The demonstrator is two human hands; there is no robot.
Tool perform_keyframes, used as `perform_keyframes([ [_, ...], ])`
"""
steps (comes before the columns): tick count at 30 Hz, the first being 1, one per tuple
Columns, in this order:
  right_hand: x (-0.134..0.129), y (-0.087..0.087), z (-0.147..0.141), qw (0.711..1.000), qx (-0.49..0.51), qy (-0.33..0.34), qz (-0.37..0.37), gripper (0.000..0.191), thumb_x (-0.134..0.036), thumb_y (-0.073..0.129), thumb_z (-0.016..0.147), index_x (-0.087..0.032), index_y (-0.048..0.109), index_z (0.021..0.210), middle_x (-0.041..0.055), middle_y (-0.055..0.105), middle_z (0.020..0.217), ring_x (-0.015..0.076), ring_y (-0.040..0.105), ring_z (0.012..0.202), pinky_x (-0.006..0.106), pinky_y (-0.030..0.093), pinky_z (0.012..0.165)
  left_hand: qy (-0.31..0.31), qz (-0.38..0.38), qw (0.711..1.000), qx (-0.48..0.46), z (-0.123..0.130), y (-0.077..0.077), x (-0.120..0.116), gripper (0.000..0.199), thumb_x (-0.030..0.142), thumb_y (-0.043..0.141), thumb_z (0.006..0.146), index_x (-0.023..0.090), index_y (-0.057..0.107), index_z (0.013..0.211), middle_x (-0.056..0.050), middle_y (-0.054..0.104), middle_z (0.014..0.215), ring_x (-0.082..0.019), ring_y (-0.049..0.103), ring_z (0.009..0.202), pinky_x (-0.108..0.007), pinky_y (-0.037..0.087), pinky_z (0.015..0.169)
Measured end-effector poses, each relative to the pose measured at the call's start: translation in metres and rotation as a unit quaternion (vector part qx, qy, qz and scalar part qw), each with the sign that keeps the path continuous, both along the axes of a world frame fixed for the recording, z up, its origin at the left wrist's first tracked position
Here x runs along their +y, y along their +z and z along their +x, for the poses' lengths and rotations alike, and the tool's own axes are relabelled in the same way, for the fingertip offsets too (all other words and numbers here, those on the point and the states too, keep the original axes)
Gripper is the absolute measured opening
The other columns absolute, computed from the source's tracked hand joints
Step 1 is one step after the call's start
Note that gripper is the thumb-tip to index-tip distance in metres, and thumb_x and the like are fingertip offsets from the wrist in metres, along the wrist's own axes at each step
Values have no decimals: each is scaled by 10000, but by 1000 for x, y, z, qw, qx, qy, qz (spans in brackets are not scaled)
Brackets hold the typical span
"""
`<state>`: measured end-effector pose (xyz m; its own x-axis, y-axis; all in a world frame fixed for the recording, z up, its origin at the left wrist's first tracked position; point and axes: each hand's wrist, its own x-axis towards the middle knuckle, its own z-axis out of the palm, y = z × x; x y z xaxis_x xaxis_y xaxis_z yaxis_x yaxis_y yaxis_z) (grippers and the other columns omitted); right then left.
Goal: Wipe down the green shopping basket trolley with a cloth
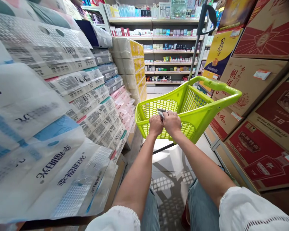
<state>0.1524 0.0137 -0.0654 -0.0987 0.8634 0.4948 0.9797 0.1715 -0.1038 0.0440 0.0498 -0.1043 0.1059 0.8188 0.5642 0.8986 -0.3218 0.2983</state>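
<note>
Both hands are close together at the near rim of a lime-green plastic shopping cart basket (156, 105). My left hand (156, 125) is closed in a fist, and my right hand (171, 122) is closed right beside it. A small crumpled grey-and-white cloth (162, 112) sticks out between and above the fists, bunched in both hands. The basket's inside shows nothing in it, though the hands hide part of the near side. The cart's raised handle (227, 89) points away to the right, untouched.
Plastic-wrapped tissue packs (86, 96) are stacked along the left, with yellow-and-white bundles (131, 61) beyond. Cardboard boxes (250, 86) line the right. Shelves of small products (170, 38) stand ahead. A dark long-handled pole (195, 51) rises behind the cart. Tiled floor (168, 160) shows below.
</note>
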Motion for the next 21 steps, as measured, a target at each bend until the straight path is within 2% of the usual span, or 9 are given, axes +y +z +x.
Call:
perform_keyframes([
  [3, 2, 3, 15, 1000, -7, -2, 5, 348, -318, 312, 985, -271, 621, 1139, 89, 600, 1166, 247, 458, 1029, 336, 377, 786, -14, 6, 1000, 5, -5, 0, 0, 214, 217, 391, 940, 204, 565, 816, -71, 666, 884, -221, 568, 891, -352, 361, 804],
  [8, 4, 13, 55, 996, 17, -88, 28, 348, -298, 333, 973, -246, 630, 1147, 106, 600, 1150, 263, 448, 1028, 354, 369, 796, -8, 4, 1000, -4, -4, 1, -2, 291, 269, 343, 973, 212, 551, 779, -64, 659, 859, -219, 559, 864, -360, 357, 801],
  [11, 2, 12, 46, 996, 19, -86, 27, 339, -272, 342, 965, -235, 631, 1137, 112, 596, 1156, 268, 443, 1046, 356, 375, 800, 6, 1, 1000, 0, 2, 1, -4, 292, 261, 339, 973, 207, 558, 787, -77, 656, 864, -226, 559, 874, -368, 354, 804],
  [15, -3, 3, 8, 1000, 14, -16, -3, 345, -298, 323, 976, -256, 616, 1152, 106, 581, 1203, 254, 444, 1049, 347, 383, 808, 15, -2, 1000, 0, 3, 1, -4, 246, 242, 370, 952, 195, 567, 814, -96, 660, 888, -237, 561, 895, -371, 363, 806],
  [17, -4, 1, -2, 1000, 10, 2, -8, 354, -300, 308, 982, -259, 610, 1161, 103, 578, 1214, 250, 440, 1060, 344, 381, 814, 10, -5, 1000, 1, 1, 0, -3, 219, 234, 387, 940, 196, 567, 822, -96, 663, 899, -236, 564, 897, -365, 368, 804],
  [19, -3, 2, 1, 1000, 2, 5, -10, 351, -293, 308, 981, -261, 616, 1148, 98, 587, 1194, 249, 438, 1059, 346, 372, 818, -4, -5, 1000, 5, -4, 0, -1, 224, 235, 381, 941, 204, 562, 814, -85, 663, 893, -229, 568, 890, -359, 370, 801],
  [21, 0, 7, 17, 1000, -4, -8, -5, 344, -289, 317, 977, -260, 624, 1130, 95, 597, 1169, 252, 439, 1040, 353, 359, 817, -15, -4, 1000, 8, -10, 1, 0, 254, 248, 363, 951, 213, 555, 790, -73, 660, 868, -222, 571, 876, -355, 370, 794],
])
